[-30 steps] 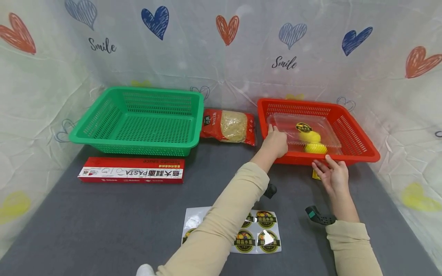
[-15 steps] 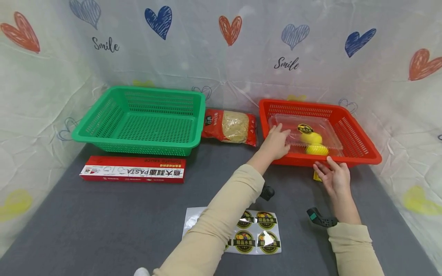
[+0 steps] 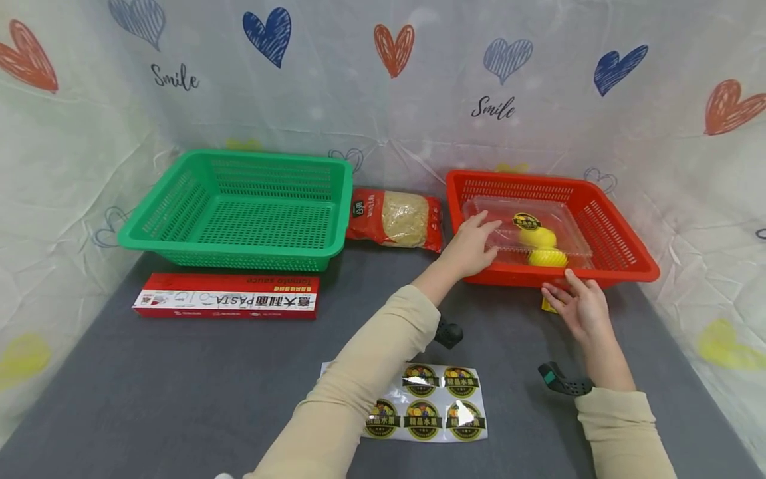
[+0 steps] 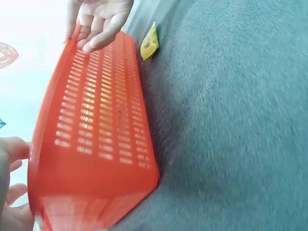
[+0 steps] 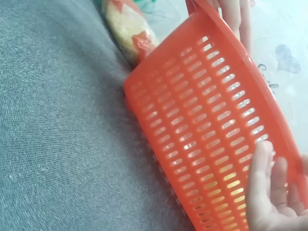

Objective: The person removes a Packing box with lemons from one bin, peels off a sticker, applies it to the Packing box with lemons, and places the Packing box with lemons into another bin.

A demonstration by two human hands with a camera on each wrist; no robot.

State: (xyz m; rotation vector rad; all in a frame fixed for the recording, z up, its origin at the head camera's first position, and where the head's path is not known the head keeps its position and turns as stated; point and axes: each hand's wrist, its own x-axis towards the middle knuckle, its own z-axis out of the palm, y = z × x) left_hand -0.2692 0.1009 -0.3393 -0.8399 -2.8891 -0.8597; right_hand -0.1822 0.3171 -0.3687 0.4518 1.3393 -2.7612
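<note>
A red basket (image 3: pixel 634 266) stands at the back right. In it sits a clear plastic container (image 3: pixel 565 216) with a round fruit sticker (image 3: pixel 526 221) on its lid and yellow fruit (image 3: pixel 538 237) inside, one piece in a yellow foam net (image 3: pixel 547 257). My left hand (image 3: pixel 469 246) hovers over the basket's left front corner, fingers spread above the container's left side, holding nothing. At the front rim, my right hand (image 3: pixel 580 306) pinches the basket, with one finger over the rim and the others against the outer wall.
A green basket (image 3: pixel 239 253) stands at the left, a red pasta box (image 3: pixel 227 296) in front of it. Between the baskets lies a bag of noodles (image 3: pixel 403 219). A sticker sheet (image 3: pixel 431 432) lies near me, partly under my left sleeve. A small yellow packet (image 4: pixel 149 43) lies by the red basket.
My left hand has drawn back slightly left from the container's corner, its pointing finger giving way to spread fingers. The right hand stays at the front rim.
</note>
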